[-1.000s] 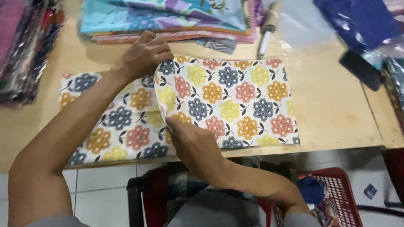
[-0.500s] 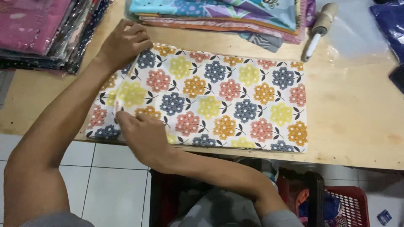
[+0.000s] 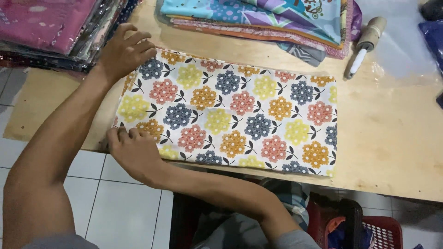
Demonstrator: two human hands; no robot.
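A folded cloth [image 3: 240, 115] printed with yellow, orange, pink and grey flowers lies flat as a rectangle on the wooden table [image 3: 392, 147]. My left hand [image 3: 122, 53] rests with curled fingers on the cloth's far left corner and grips its edge. At the near left corner, by the table's front edge, my right hand [image 3: 134, 152] pinches the cloth's layers with its fingertips. Both forearms reach in from the lower left and lower middle.
A pile of plastic-wrapped fabrics [image 3: 46, 27] sits at the far left, and a stack of colourful folded cloths [image 3: 258, 18] at the back. A roller with a white handle [image 3: 364, 46] lies on clear plastic [image 3: 406, 46]. A red basket [image 3: 383, 230] stands under the table.
The cloth's left part has been folded over, so it is now one narrower rectangle. Both hands have moved to its left edge, one at each corner.
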